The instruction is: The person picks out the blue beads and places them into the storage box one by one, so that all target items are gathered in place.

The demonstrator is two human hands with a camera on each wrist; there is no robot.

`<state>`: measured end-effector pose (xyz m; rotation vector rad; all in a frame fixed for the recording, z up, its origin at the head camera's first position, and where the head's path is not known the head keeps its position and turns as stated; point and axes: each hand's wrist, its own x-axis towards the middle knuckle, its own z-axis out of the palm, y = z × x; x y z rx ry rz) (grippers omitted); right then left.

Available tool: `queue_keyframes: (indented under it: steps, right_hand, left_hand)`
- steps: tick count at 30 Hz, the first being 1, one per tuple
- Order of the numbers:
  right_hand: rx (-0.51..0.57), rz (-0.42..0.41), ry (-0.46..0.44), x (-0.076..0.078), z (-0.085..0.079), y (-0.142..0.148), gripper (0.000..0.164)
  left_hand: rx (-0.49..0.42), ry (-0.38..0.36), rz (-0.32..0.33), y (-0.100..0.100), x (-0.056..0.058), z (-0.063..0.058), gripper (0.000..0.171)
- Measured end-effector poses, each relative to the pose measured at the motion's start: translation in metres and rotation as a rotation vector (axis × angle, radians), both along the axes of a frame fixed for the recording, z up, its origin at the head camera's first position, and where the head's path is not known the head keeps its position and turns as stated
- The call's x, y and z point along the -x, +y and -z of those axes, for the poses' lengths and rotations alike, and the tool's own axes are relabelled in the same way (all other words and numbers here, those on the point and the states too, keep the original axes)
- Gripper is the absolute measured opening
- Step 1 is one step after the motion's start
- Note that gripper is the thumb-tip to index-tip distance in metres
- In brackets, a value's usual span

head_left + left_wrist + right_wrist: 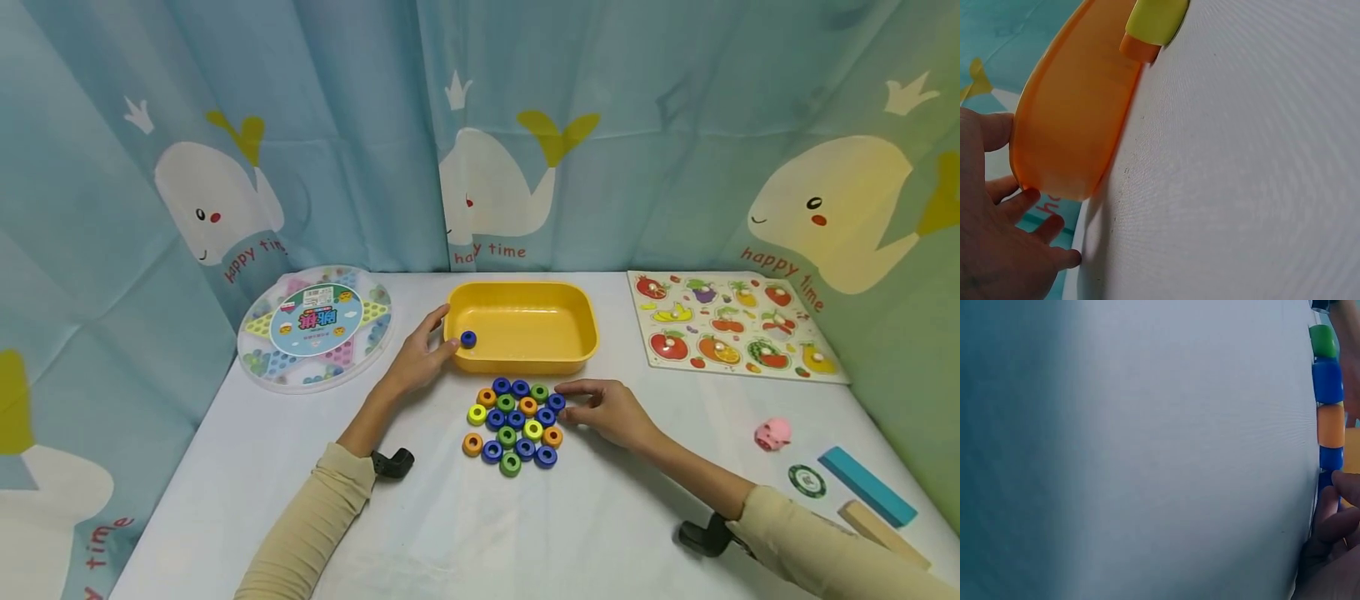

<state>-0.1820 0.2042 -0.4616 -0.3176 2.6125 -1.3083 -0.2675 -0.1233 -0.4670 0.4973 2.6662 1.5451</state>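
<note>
In the head view my left hand (423, 354) holds the left end of a yellow tray (525, 363), thumb at the rim. The left wrist view shows the fingers (1019, 206) against the tray's outer wall. One blue ring bead (468, 339) lies inside near that hand. In front of the tray, blue, green, orange and yellow ring beads (516, 418) form a loose cluster on the table. My right hand (611, 412) pinches a blue bead (556, 402) at the cluster's right edge between thumb and index finger. In the right wrist view fingertips partly hide that bead (1325, 480).
A round board-game case (318, 329) lies at left. At right are a fruit puzzle board (731, 325), a pink pig toy (772, 434), a green-and-white chip (807, 481), a blue block (867, 486) and a wooden block (883, 533). A whale-print curtain (360, 167) hangs behind.
</note>
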Motion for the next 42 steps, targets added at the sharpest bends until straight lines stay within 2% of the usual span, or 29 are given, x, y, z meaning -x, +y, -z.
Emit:
queue_keyframes:
  steps: [6,10,13,16,20,23,25,28,33,36,40,42]
  right_hand:
    - [-0.015,-0.017,0.04,0.002,0.001,-0.002,0.034]
    - [-0.008,-0.029,0.033,0.002,-0.004,0.0,0.033]
    - [0.007,-0.049,0.057,0.003,-0.016,0.003,0.032]
    - [0.037,-0.089,0.1,0.008,-0.037,0.001,0.031]
    - [0.092,-0.132,0.114,0.024,-0.07,-0.012,0.03]
    - [0.115,-0.139,0.092,0.046,-0.088,-0.026,0.032]
    - [0.121,-0.146,0.076,0.062,-0.093,-0.037,0.035]
    - [0.143,-0.147,0.038,0.087,-0.093,-0.055,0.038]
    - [0.166,-0.136,-0.067,0.121,-0.081,-0.083,0.036]
    - [0.142,-0.125,-0.116,0.14,-0.068,-0.095,0.031]
    - [0.114,-0.129,-0.138,0.162,-0.045,-0.105,0.025]
    - [0.111,-0.147,-0.142,0.168,-0.037,-0.108,0.024]
  left_hand:
    - [0.001,0.006,-0.004,0.0,0.0,0.001,0.065]
    - [-0.01,0.002,-0.005,-0.001,0.0,0.001,0.064]
    - [-0.009,0.0,-0.005,-0.003,-0.001,0.001,0.064]
    - [-0.006,0.002,-0.01,-0.004,-0.001,0.002,0.065]
    - [-0.014,0.007,-0.009,-0.005,-0.002,0.001,0.064]
    - [-0.01,0.005,-0.004,-0.005,-0.002,0.001,0.065]
    - [-0.006,0.005,-0.004,-0.004,-0.002,0.001,0.064]
    - [-0.003,0.017,-0.002,-0.003,-0.001,0.0,0.064]
    - [-0.013,0.024,0.011,-0.001,0.002,0.0,0.063]
    - [-0.015,0.019,0.008,0.0,0.003,0.001,0.063]
    - [-0.018,0.011,0.002,-0.001,0.002,0.002,0.064]
    - [-0.013,0.006,0.001,-0.001,0.002,0.002,0.064]
